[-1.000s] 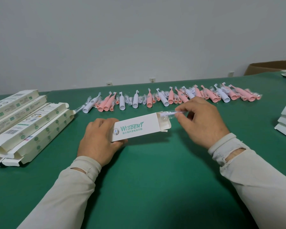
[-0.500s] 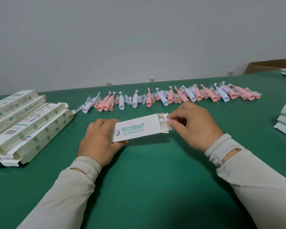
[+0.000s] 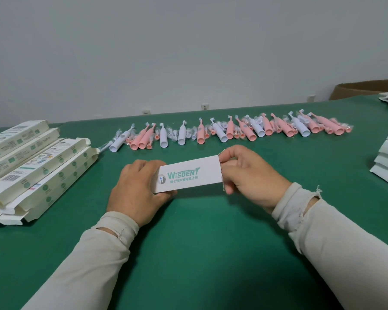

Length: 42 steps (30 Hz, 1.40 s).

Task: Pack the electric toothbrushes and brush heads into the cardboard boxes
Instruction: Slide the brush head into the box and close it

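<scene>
Two hands hold one small white cardboard box (image 3: 189, 174) printed with green lettering just above the green felt table (image 3: 199, 253). The left hand (image 3: 136, 191) grips the box's left end, fingers curled around it; the right hand (image 3: 251, 175) pinches its right end. Beyond the box lies a row of pink and white electric toothbrushes (image 3: 229, 130). Left of the box sits a stack of long white cartons (image 3: 34, 168).

White box (image 3: 189, 174), teal lettering — pink, white toothbrushes (image 3: 233, 129).
</scene>
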Tool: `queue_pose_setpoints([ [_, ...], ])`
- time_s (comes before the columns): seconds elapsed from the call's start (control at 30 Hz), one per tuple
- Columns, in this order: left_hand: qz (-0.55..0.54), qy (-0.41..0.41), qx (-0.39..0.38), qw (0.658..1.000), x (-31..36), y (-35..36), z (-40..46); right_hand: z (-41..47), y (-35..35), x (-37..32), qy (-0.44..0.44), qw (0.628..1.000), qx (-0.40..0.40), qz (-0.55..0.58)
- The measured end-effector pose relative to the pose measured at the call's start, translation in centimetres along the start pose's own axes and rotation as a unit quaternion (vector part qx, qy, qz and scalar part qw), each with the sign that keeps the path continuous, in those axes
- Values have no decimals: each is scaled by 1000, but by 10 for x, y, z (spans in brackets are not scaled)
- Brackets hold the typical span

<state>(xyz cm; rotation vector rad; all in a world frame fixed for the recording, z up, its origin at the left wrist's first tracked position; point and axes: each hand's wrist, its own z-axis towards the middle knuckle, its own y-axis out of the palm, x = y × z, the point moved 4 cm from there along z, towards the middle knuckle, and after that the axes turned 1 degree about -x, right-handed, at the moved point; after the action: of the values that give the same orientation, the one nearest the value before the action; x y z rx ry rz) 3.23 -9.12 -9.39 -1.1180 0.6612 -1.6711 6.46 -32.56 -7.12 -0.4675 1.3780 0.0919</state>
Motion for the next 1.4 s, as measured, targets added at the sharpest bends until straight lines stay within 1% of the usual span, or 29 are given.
queue_pose_setpoints([
  [0.07, -5, 2, -10, 1000, -1, 1, 0, -2, 1, 2, 18, 998, -57, 25],
  [0.1, -8, -1, -12, 1000, -3, 2, 0, -1, -1, 2, 12, 998, -58, 26],
  [0.13, -12, -7, -10, 1000, -4, 2, 0, -1, -7, 1, -9, 999, -35, 8],
  [0.17, -16, -12, -5, 1000, -6, 1, 1, 0, -15, -1, -45, 998, 9, -34],
  [0.2, -19, -17, -1, 1000, -7, 1, 1, -1, -24, -4, -87, 990, 58, -91],
  [0.23, -20, -19, 1, 1000, -8, 1, 1, -3, -32, -7, -128, 975, 90, -155],
  [0.27, -21, -20, 1, 1000, -9, 1, 1, -5, -36, -9, -160, 958, 94, -219],
  [0.3, -24, -20, 2, 1000, -10, 1, 1, -7, -36, -10, -176, 944, 76, -267],
  [0.37, -31, -17, 5, 999, -12, 0, 1, -8, -29, -8, -174, 937, 23, -303],
  [0.43, -34, -12, 4, 999, -11, 1, 1, -6, -24, -4, -178, 941, 16, -288],
  [0.57, -35, -9, 1, 999, -8, 1, 1, -7, -21, -6, -196, 940, 81, -268],
  [0.7, -31, -11, -2, 999, -7, 1, 0, -7, -15, -5, -197, 942, 121, -243],
  [0.87, -31, -19, 9, 999, -8, 1, 0, -4, -8, -3, -183, 945, 122, -243],
  [1.0, -35, -24, 19, 999, -8, 0, 1, -8, -10, -4, -191, 954, 121, -196],
  [1.07, -38, -31, 26, 998, -9, -1, 1, -8, -11, -4, -175, 962, 134, -162],
  [1.2, -24, -32, 27, 999, -9, -2, 0, -2, -10, -1, -130, 981, 143, -23],
  [1.4, 3, -26, 24, 999, -5, -3, 0, 1, -11, 6, -85, 983, 161, -9],
])
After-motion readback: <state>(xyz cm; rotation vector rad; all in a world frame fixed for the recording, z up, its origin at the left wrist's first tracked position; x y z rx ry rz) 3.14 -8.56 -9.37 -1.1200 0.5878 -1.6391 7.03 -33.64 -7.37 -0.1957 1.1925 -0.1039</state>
